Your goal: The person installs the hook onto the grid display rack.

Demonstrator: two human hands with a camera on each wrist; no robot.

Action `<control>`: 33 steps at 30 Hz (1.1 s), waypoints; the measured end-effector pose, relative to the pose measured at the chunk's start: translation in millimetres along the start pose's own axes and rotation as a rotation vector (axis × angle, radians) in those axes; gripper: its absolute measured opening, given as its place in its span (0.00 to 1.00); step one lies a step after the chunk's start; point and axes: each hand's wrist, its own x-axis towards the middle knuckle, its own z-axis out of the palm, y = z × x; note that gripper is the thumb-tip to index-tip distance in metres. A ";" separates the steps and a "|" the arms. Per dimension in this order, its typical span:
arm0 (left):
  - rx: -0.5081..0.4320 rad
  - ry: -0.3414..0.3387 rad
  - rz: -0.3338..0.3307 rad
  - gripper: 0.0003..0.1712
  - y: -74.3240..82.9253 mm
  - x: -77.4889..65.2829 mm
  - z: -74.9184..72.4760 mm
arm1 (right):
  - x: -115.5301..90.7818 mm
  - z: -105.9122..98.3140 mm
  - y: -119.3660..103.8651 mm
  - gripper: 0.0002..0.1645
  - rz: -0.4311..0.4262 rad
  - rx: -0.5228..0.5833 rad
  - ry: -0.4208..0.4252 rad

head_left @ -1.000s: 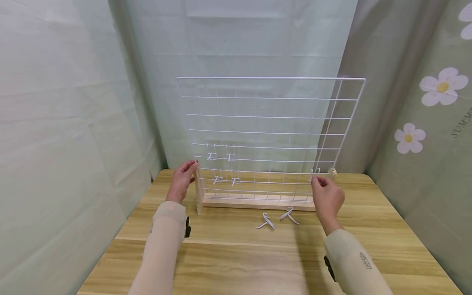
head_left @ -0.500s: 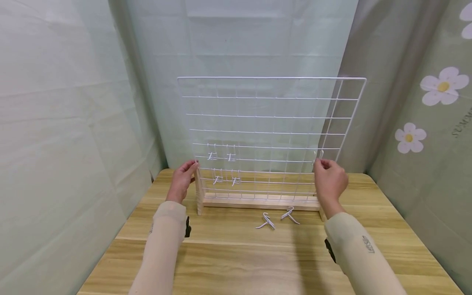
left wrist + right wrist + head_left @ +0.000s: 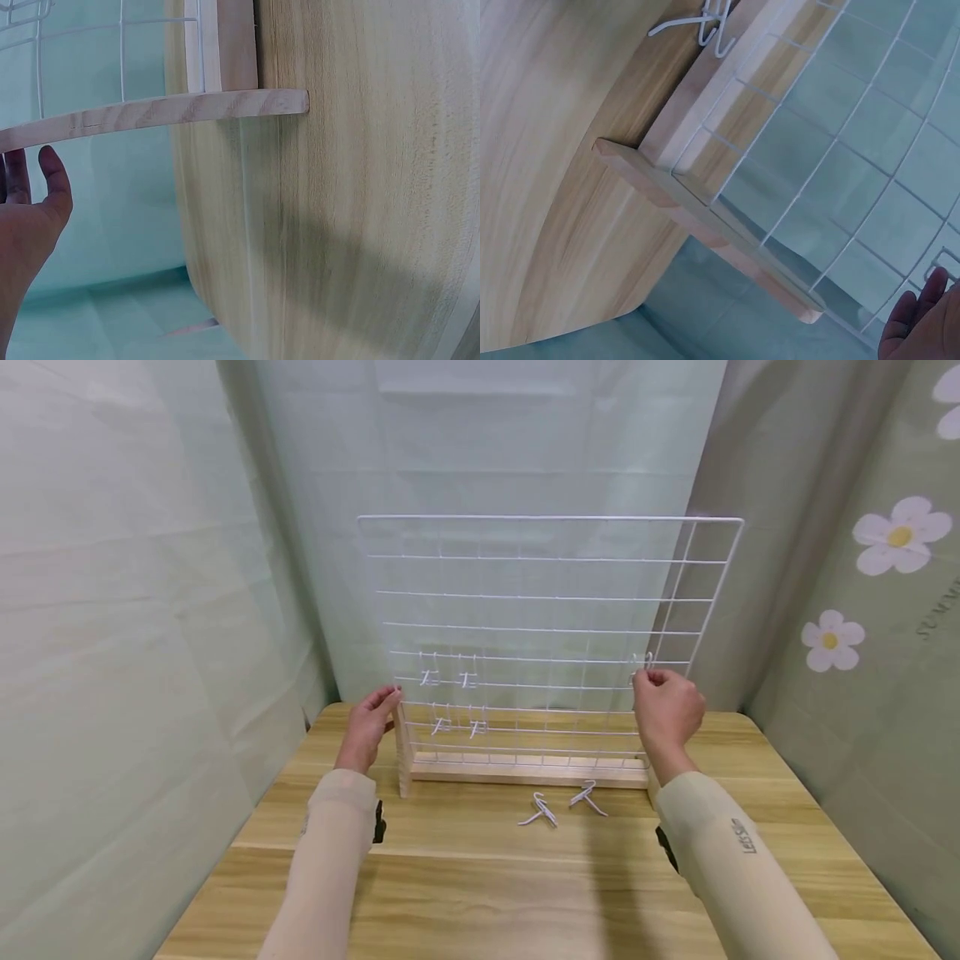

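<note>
A white wire grid [image 3: 551, 517] stands upright in a pale wooden base [image 3: 525, 772]. My left hand [image 3: 366, 727] grips the upper end of the left wooden side post [image 3: 165, 112], thumb on its outer side. At the grid's right part, my right hand [image 3: 667, 708] pinches a white wire hook [image 3: 649, 658]. Its top loops reach up at the grid's wires; whether they are hooked over one is unclear. Fingers hide its lower part. Several like hooks [image 3: 467, 679] hang on the grid's lower left, in two rows.
Two loose white hooks, one left [image 3: 540, 811] and one right [image 3: 588, 797], lie on the wooden table [image 3: 480, 893] before the base. The right side post [image 3: 712, 232] stands below my right hand. Pale green cloth [image 3: 525, 427] hangs behind and at both sides.
My right hand has risen along the grid's right side with the hook, from the lower wires to a higher one, shifting slightly left lately. The left hand stays put.
</note>
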 end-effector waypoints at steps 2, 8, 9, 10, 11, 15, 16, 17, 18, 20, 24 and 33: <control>-0.007 0.002 0.001 0.31 -0.1 0.4 -0.2 | -1.0 1.2 0.6 0.19 0.013 -0.007 -0.011; -0.005 0.003 0.002 0.31 0.9 -1.1 2.2 | -4.4 3.7 5.5 0.18 0.021 -0.032 -0.013; -0.007 0.006 0.001 0.30 0.9 -1.1 2.6 | -4.9 4.2 6.1 0.18 0.019 -0.037 -0.012; -0.008 0.006 0.005 0.30 1.1 -1.3 2.8 | -5.5 4.7 6.6 0.19 0.016 -0.042 -0.013; -0.007 0.006 0.006 0.30 0.9 -1.3 2.8 | -5.8 5.5 7.3 0.19 0.013 -0.042 -0.016; -0.011 0.013 0.007 0.30 1.0 -1.5 2.3 | -8.2 9.1 12.3 0.19 -0.019 -0.060 -0.014; -0.013 0.015 0.009 0.30 1.0 -1.3 1.9 | -9.5 10.7 14.8 0.20 -0.023 -0.066 -0.017; -0.012 0.016 0.009 0.30 1.1 -1.4 1.5 | -11.3 12.2 17.6 0.19 -0.025 -0.067 -0.022; -0.013 0.016 0.010 0.30 1.3 -1.3 1.1 | -13.4 13.7 20.8 0.19 -0.027 -0.068 -0.028; -0.019 0.012 0.010 0.29 1.5 -1.3 1.5 | -18.3 15.5 28.0 0.19 -0.016 -0.079 -0.054; -0.010 0.013 0.003 0.31 2.2 -1.1 1.2 | -26.4 18.4 40.4 0.18 -0.002 -0.072 -0.094; -0.002 0.012 0.002 0.28 2.6 -0.4 0.9 | -35.3 20.1 51.6 0.16 -0.010 -0.063 -0.080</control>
